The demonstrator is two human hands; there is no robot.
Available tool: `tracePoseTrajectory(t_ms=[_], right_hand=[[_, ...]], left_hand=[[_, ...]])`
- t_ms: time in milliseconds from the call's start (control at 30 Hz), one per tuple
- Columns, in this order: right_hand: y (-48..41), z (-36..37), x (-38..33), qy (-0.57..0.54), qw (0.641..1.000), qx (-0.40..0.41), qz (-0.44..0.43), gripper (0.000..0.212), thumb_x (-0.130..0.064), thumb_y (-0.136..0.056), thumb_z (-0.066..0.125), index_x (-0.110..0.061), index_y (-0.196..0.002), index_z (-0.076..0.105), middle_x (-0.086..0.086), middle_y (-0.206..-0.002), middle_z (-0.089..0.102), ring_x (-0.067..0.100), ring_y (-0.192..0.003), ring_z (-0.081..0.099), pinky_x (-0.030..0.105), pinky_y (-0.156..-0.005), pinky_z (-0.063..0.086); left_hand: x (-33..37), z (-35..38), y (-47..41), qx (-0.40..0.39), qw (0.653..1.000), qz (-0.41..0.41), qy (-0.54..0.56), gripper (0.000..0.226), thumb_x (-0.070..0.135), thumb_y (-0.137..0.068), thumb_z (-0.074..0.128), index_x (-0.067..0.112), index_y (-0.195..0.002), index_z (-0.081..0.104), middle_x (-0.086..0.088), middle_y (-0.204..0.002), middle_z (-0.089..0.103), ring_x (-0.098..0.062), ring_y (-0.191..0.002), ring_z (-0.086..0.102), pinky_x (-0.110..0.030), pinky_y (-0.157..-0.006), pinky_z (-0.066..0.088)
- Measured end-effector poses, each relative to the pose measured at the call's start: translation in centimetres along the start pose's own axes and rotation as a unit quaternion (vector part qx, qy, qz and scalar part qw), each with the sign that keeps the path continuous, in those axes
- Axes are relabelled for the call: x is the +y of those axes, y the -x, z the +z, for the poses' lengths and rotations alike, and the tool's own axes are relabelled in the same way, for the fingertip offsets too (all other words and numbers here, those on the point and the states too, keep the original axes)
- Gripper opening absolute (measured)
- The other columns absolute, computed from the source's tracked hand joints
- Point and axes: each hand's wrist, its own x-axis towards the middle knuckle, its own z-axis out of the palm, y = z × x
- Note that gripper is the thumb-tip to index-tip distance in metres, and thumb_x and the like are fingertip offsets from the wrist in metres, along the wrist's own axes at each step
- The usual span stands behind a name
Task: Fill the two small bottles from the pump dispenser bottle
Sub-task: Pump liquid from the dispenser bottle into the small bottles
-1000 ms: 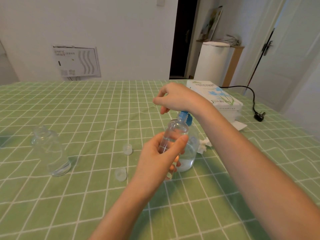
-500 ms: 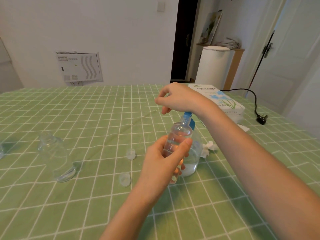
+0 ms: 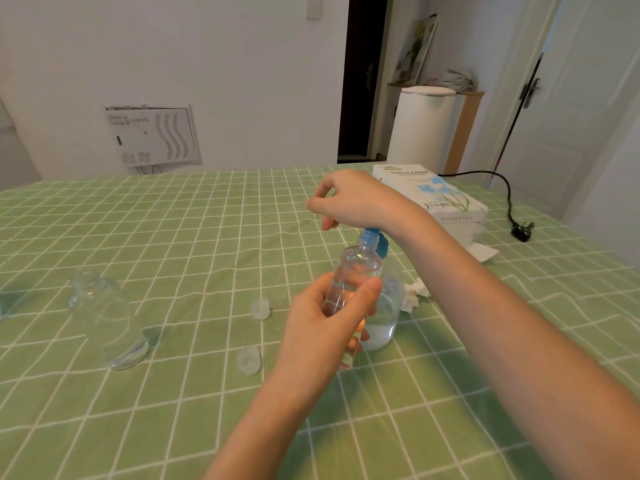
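My left hand grips a small clear bottle and holds its mouth up against the blue pump spout of the dispenser bottle. The dispenser stands on the table right behind the small bottle and has clear liquid in its lower part. My right hand rests on top of the pump head with loosely bent fingers, hiding most of it. A second clear bottle stands uncapped at the left. Two clear caps lie between that bottle and my left hand.
The table wears a green checked cloth. A tissue pack lies at the back right, with a crumpled tissue beside the dispenser. A black plug and cord lie near the right edge.
Both hands and the bottles keep the same pose. Only the view has shifted a little, so everything sits lower in the frame.
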Motion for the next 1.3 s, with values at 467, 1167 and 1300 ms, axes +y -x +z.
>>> tracePoseTrajectory(t_ms=[467,1167,1300], right_hand=[[-0.1,-0.6,-0.6,0.009,1.0,0.007,-0.001,0.034,-0.028,-0.092,0.05,-0.003,-0.109,0.065,0.0,-0.078,0.073,0.024,-0.095,0.068,0.021,-0.062,0.044],[-0.1,-0.7,-0.5,0.007,1.0,0.014,0.002,0.03,-0.025,-0.091,0.05,-0.004,-0.108,0.065,0.001,-0.078,0.073,0.019,-0.092,0.069,0.027,-0.074,0.05],[-0.2,-0.6,-0.5,0.01,1.0,0.004,0.008,0.032,-0.027,-0.091,0.05,-0.004,-0.108,0.065,0.0,-0.078,0.073,0.017,-0.092,0.069,0.019,-0.068,0.045]], left_hand=[[0.2,0.0,0.0,0.003,1.0,0.012,-0.002,0.039,0.052,-0.063,0.063,0.022,-0.087,0.067,0.002,-0.06,0.061,-0.006,-0.043,0.051,-0.017,-0.041,0.042],[0.2,0.0,0.0,0.002,1.0,0.017,0.007,0.034,0.05,-0.064,0.064,0.022,-0.084,0.066,0.007,-0.06,0.064,-0.006,-0.046,0.054,-0.016,-0.041,0.041],[0.1,-0.1,0.0,0.003,1.0,0.011,0.006,0.024,0.044,-0.071,0.066,0.023,-0.083,0.066,0.007,-0.06,0.063,-0.006,-0.046,0.054,-0.016,-0.041,0.042]])
